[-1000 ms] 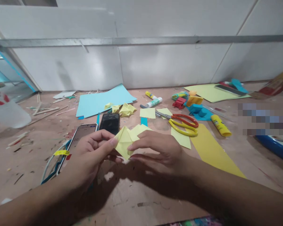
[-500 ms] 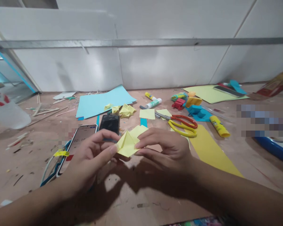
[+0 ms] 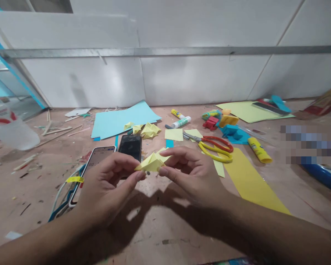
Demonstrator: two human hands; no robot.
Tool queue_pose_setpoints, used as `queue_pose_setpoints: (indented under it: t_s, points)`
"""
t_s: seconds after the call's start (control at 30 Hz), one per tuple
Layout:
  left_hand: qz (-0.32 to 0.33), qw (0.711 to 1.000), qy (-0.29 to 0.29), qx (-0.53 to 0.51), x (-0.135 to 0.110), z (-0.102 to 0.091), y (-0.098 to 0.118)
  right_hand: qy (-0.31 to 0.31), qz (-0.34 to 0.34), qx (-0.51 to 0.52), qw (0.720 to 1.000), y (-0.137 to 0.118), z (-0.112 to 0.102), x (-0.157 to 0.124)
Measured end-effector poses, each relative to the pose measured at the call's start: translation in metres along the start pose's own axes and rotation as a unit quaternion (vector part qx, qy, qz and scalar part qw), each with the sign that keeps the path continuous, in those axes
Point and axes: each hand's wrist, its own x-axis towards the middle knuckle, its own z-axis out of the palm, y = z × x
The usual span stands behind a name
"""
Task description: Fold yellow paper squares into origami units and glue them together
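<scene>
A small piece of folded yellow paper is held up between my two hands above the table. My left hand pinches its left corner between thumb and fingers. On the other side, the thumb and fingers of my right hand grip the right edge. Raised creases stand along the paper's top, and part of it is hidden behind the right fingers. Beyond it lie several folded yellow paper pieces and a flat yellow paper square. Scissors with red and yellow handles rest just past my right hand.
A phone showing a timer and a dark phone lie by my left hand. Light blue sheets, glue sticks and a yellow strip are spread around. A plastic cup stands far left.
The folded paper has tilted, its flat face turning away and its creases drawing closer together. Both hands keep their pinch and have shifted slightly. The view has moved a little.
</scene>
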Motion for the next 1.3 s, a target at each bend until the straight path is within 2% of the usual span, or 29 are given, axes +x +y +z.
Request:
queue_pose_setpoints:
  t_s: [0.17, 0.27, 0.33, 0.4, 0.5, 0.57, 0.67, 0.77, 0.9, 0.97, 1.1, 1.2, 1.3]
  points:
    - [0.075, 0.992, -0.072, 0.075, 0.002, -0.006, -0.001, -0.038, -0.045, -0.082, 0.995, -0.004, -0.002, -0.004]
    - [0.120, 0.986, -0.083, 0.079, 0.003, -0.008, 0.002, -0.067, -0.076, -0.091, 0.991, -0.005, -0.003, -0.004]
    - [0.130, 0.986, -0.076, 0.077, 0.002, -0.006, 0.005, -0.054, -0.068, -0.071, 0.994, -0.004, -0.003, -0.004]
    - [0.104, 0.992, -0.051, 0.054, 0.001, -0.002, 0.008, -0.031, -0.030, -0.038, 0.998, -0.005, -0.001, -0.005]
    - [0.023, 1.000, -0.009, -0.009, -0.001, 0.003, 0.010, -0.018, 0.044, 0.010, 0.999, -0.007, 0.002, -0.005]
    - [-0.007, 1.000, -0.013, -0.004, -0.002, 0.003, 0.011, -0.032, 0.099, 0.041, 0.994, -0.009, 0.004, -0.005]
    - [-0.007, 0.996, -0.054, 0.066, -0.002, 0.001, 0.010, -0.071, 0.158, 0.080, 0.982, -0.011, 0.006, -0.004]
    - [-0.047, 0.992, -0.089, 0.077, -0.001, 0.001, 0.009, -0.082, 0.165, 0.090, 0.979, -0.010, 0.005, -0.003]
    - [-0.175, 0.980, -0.095, -0.017, 0.001, 0.006, 0.012, -0.076, 0.143, 0.055, 0.985, -0.007, 0.002, -0.001]
    - [-0.209, 0.971, -0.098, -0.052, 0.001, 0.008, 0.015, -0.074, 0.138, 0.033, 0.987, -0.007, 0.002, -0.001]
    - [-0.222, 0.968, -0.100, -0.058, 0.001, 0.008, 0.016, -0.077, 0.151, 0.044, 0.985, -0.009, 0.005, -0.003]
    - [-0.201, 0.975, -0.080, -0.049, 0.004, 0.006, 0.016, -0.086, 0.196, 0.088, 0.973, -0.012, 0.006, -0.004]
    - [-0.177, 0.979, -0.098, -0.025, 0.007, 0.003, 0.016, -0.069, 0.215, 0.090, 0.970, -0.012, 0.006, -0.004]
